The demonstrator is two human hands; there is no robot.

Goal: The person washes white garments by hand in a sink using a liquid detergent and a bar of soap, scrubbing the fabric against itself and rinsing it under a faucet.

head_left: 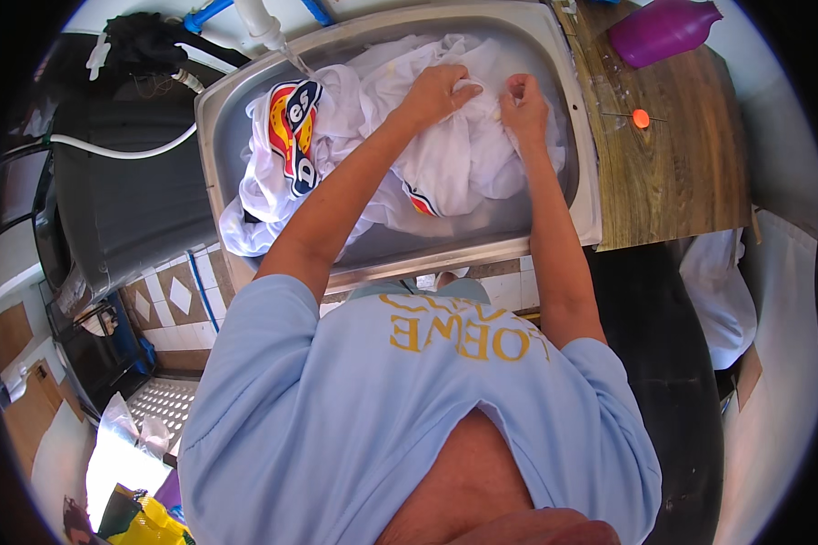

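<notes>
A bunched white wet cloth (450, 168), with a red, yellow and navy print (291, 136) at its left part, lies in cloudy water in a metal sink (427, 262). My left hand (438, 95) is closed on a fold near the far middle of the cloth, thumb against fingers. Just to its right, my right hand (523, 111) pinches another part of the same cloth, fingers curled. A short stretch of fabric lies between the two hands. Part of the cloth hangs underwater, its lower folds hidden.
Above the sink's far left side hangs a white tap pipe (262, 25). On the wooden counter (673, 186) at right are a purple bottle (665, 33) and an orange round piece (641, 118). A white hose (132, 152) curves in from the left.
</notes>
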